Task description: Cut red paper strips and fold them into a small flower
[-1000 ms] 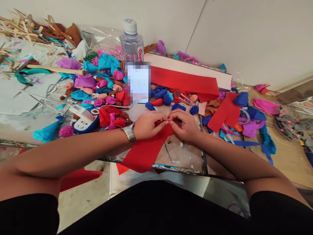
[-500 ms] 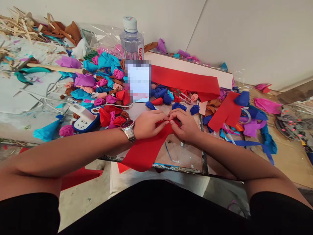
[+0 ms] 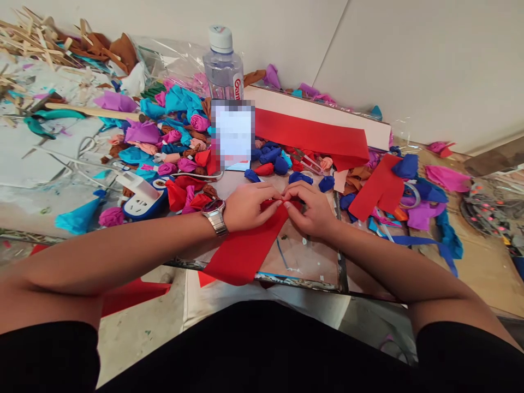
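Observation:
A long strip of red crepe paper hangs from my fingers and slopes down over the front edge of the table. My left hand, with a metal watch at its wrist, pinches the strip's upper end between thumb and forefinger. Close against it, my right hand pinches the same end, fingertips nearly touching those of the left. The bit of paper between the fingertips is mostly hidden. Just beyond the hands lie several dark blue paper pieces and a pair of small scissors.
A phone leans against a water bottle. Heaped paper roses and a white-blue power strip sit to the left. More red paper lies behind; a cut red piece and blue ribbon are at right.
Both hands keep their pinch on the red strip with hardly any movement. The view has shifted very slightly.

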Demonstrator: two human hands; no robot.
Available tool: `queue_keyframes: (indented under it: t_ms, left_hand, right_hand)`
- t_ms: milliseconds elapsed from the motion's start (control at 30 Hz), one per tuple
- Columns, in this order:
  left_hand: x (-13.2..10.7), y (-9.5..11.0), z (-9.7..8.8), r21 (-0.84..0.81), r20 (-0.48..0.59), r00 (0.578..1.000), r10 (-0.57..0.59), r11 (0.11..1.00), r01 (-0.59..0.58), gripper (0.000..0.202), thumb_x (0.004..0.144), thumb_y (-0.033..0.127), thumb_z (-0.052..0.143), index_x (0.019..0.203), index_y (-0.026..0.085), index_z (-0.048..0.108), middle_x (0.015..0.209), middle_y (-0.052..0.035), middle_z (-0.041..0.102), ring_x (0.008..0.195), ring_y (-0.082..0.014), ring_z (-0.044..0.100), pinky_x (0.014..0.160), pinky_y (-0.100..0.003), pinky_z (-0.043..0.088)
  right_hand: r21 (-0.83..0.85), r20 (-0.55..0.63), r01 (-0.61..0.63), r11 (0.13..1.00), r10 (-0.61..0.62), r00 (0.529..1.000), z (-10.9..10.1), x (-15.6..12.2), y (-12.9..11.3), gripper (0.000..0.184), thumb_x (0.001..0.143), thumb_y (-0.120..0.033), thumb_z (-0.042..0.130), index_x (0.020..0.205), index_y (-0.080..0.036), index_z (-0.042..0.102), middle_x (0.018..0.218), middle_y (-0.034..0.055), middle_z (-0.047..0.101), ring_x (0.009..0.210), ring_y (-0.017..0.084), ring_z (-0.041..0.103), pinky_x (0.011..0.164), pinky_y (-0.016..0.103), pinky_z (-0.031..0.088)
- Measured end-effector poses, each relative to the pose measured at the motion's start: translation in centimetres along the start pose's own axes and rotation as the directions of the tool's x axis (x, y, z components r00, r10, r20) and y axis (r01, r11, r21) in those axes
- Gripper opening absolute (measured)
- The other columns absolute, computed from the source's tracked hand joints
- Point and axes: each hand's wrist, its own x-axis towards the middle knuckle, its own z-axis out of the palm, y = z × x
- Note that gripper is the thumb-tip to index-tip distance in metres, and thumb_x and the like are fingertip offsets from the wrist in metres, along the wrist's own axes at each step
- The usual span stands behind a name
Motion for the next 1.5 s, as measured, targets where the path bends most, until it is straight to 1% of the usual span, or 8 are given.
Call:
queue_keyframes:
  t_ms: [100, 367, 667, 933, 1067, 1233, 1367, 1500]
  left_hand:
    - [-0.01, -0.01, 0.06, 0.016, 0.006, 1.000, 0.012, 1.000, -0.012, 0.021, 0.101, 0.029, 0.055, 0.104, 0.018, 0.073, 0.102, -0.0057, 0.078, 0.089, -0.0190, 0.071, 0.076, -0.031, 0.048]
    - [-0.12, 0.09, 0.20, 0.048, 0.008, 1.000, 0.017, 0.999, -0.018, 0.020, 0.102, 0.030, 0.055, 0.103, 0.019, 0.072, 0.104, -0.0054, 0.077, 0.089, -0.0185, 0.070, 0.074, -0.030, 0.047]
    - [-0.01, 0.05, 0.27, 0.037, 0.022, 0.999, -0.049, 0.998, 0.048, 0.020, 0.102, 0.030, 0.056, 0.105, 0.019, 0.072, 0.103, -0.0057, 0.077, 0.087, -0.0183, 0.069, 0.074, -0.031, 0.046]
    - [-0.07, 0.20, 0.25, 0.009, 0.034, 0.999, -0.025, 1.000, 0.025, 0.022, 0.102, 0.031, 0.055, 0.108, 0.019, 0.072, 0.107, -0.0063, 0.077, 0.091, -0.0191, 0.070, 0.077, -0.031, 0.047]
    - [-0.02, 0.12, 0.03, -0.035, 0.040, 0.999, -0.025, 0.999, 0.026, 0.020, 0.100, 0.029, 0.056, 0.105, 0.019, 0.072, 0.101, -0.0063, 0.078, 0.088, -0.0195, 0.070, 0.078, -0.031, 0.048]
    - [0.13, -0.02, -0.07, -0.075, 0.049, 0.998, -0.042, 0.996, 0.045, 0.020, 0.099, 0.028, 0.055, 0.100, 0.018, 0.073, 0.094, -0.0056, 0.077, 0.083, -0.0191, 0.068, 0.075, -0.031, 0.046]
    - [0.14, 0.01, -0.03, -0.075, 0.053, 0.998, -0.040, 0.996, 0.044, 0.021, 0.099, 0.029, 0.055, 0.098, 0.018, 0.073, 0.092, -0.0058, 0.076, 0.082, -0.0190, 0.067, 0.076, -0.031, 0.046]
    - [0.06, 0.09, 0.03, -0.061, 0.056, 0.998, -0.024, 0.998, 0.027, 0.021, 0.099, 0.030, 0.055, 0.097, 0.017, 0.072, 0.091, -0.0058, 0.075, 0.081, -0.0186, 0.066, 0.075, -0.031, 0.045]
  right_hand:
    - [-0.003, 0.002, -0.001, 1.000, 0.001, 1.000, 0.02, -0.02, 0.08, 0.008, 0.096, -0.018, 0.060, 0.099, -0.024, 0.060, 0.103, 0.0065, 0.069, 0.096, 0.023, 0.066, 0.085, 0.038, 0.054]
    - [0.028, 0.075, -0.013, 1.000, 0.011, 0.997, 0.20, 0.06, 0.18, 0.007, 0.097, -0.017, 0.054, 0.097, -0.023, 0.054, 0.104, 0.0080, 0.066, 0.094, 0.022, 0.062, 0.085, 0.038, 0.051]
    - [0.014, 0.037, -0.026, 1.000, 0.026, 0.999, 0.01, 0.03, 0.30, 0.004, 0.099, -0.020, 0.058, 0.100, -0.023, 0.060, 0.103, 0.0071, 0.068, 0.096, 0.023, 0.064, 0.085, 0.038, 0.052]
    - [0.030, 0.055, -0.027, 0.999, 0.025, 0.998, 0.15, 0.08, 0.45, 0.004, 0.098, -0.020, 0.056, 0.097, -0.023, 0.058, 0.101, 0.0073, 0.067, 0.094, 0.023, 0.063, 0.086, 0.039, 0.052]
    - [0.047, 0.028, -0.050, 0.998, 0.049, 0.998, 0.00, 0.03, 0.53, 0.004, 0.098, -0.021, 0.057, 0.095, -0.023, 0.059, 0.100, 0.0068, 0.069, 0.093, 0.023, 0.064, 0.085, 0.040, 0.052]
    - [0.056, 0.062, -0.044, 0.997, 0.040, 0.997, -0.29, -0.01, 0.45, 0.008, 0.095, -0.020, 0.057, 0.100, -0.023, 0.062, 0.102, 0.0075, 0.069, 0.094, 0.024, 0.065, 0.084, 0.040, 0.052]
    - [0.053, 0.049, -0.023, 0.998, 0.021, 0.999, -0.22, 0.02, 0.37, 0.004, 0.095, -0.021, 0.061, 0.097, -0.023, 0.062, 0.101, 0.0071, 0.069, 0.093, 0.023, 0.065, 0.083, 0.038, 0.052]
    - [0.058, 0.034, -0.020, 0.998, 0.018, 0.999, -0.07, 0.03, 0.31, 0.004, 0.096, -0.020, 0.059, 0.095, -0.023, 0.061, 0.099, 0.0065, 0.069, 0.089, 0.022, 0.065, 0.081, 0.037, 0.052]
